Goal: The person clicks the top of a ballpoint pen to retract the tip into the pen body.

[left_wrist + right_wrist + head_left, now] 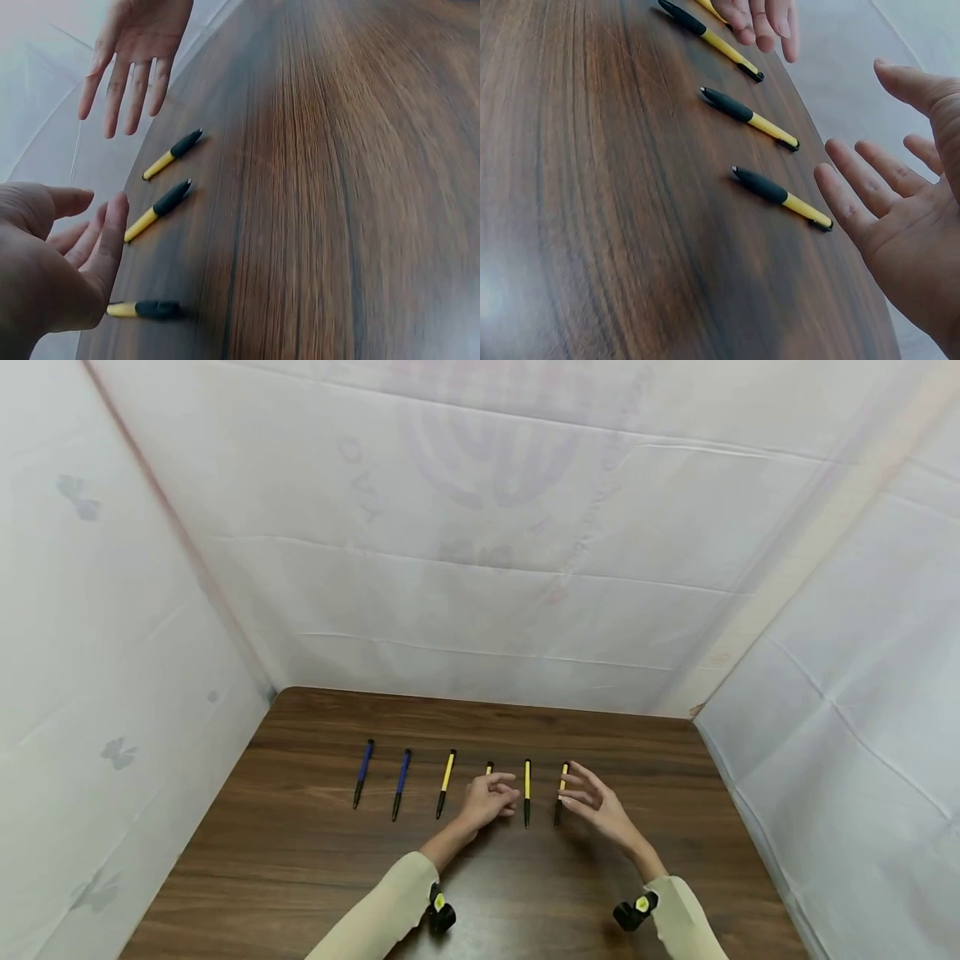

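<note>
1. L hand: fingers loose, holds nothing, above a yellow pen.
2. R hand: fingers spread, empty, beside rightmost yellow pen.
3. 6 pens in a row on table; 2 blue pens at left.

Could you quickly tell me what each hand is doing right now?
Left hand: open, holding nothing, above a yellow pen.
Right hand: open, fingers spread, holding nothing.

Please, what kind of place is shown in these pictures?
Probably a small recording booth, not a home or office. White sheets close in a brown wooden table on three sides. Six pens lie in a neat row, from the blue pen rightwards, and both hands hover over them.
</note>
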